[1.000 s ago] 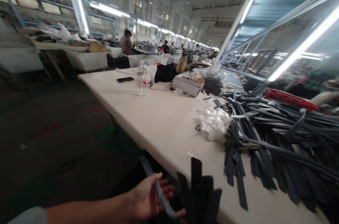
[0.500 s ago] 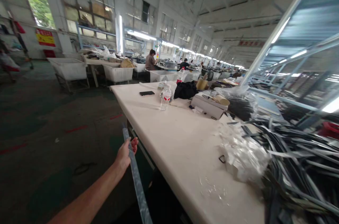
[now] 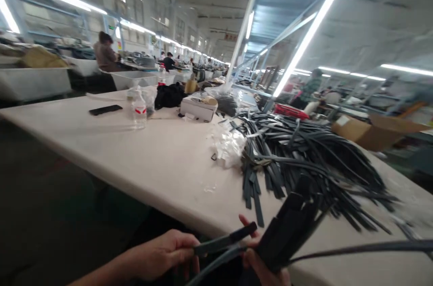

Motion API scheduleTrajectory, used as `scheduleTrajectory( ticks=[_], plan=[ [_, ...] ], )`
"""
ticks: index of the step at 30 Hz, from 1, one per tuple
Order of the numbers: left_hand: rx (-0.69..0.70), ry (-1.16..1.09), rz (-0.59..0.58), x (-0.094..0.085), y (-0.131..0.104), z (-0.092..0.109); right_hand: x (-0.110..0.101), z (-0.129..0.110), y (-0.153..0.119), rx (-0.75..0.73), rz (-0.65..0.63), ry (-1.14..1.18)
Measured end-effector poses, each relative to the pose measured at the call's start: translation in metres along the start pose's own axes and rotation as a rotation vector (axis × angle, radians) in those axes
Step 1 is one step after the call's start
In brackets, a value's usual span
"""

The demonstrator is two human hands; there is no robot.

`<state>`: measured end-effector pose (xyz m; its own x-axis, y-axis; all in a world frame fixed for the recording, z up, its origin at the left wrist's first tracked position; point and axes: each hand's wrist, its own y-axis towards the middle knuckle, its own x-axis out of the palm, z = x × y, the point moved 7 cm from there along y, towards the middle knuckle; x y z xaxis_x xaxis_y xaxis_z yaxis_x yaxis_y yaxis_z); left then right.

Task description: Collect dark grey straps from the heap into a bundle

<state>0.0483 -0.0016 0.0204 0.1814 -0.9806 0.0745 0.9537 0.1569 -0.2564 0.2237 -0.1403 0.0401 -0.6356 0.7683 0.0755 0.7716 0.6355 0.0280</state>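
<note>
At the table's (image 3: 142, 159) near edge, a left hand (image 3: 162, 254) pinches the end of a dark strap (image 3: 225, 243), fingers closed on it, while the right hand (image 3: 260, 263) clamps a bundle of black straps (image 3: 291, 227) tilted upward. An open white box (image 3: 198, 109) sits mid-table, its contents unclear.

A water bottle (image 3: 139, 112), phone (image 3: 105, 109) and black bag (image 3: 170, 95) are seen upper left on the counter (image 3: 158, 159); a cardboard box (image 3: 368, 131) is pictured right.
</note>
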Motion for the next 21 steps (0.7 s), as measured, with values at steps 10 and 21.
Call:
scheduleTrajectory(
  ticks=[10,21],
  plan=[
    [-0.06,0.15,-0.142,0.038,0.009,0.024,-0.024,-0.004,-0.021,0.059,0.182,0.05],
    [-0.191,0.458,-0.155,0.057,0.028,-0.026,-0.095,-0.002,-0.043,0.041,0.397,-0.18]
  ],
)
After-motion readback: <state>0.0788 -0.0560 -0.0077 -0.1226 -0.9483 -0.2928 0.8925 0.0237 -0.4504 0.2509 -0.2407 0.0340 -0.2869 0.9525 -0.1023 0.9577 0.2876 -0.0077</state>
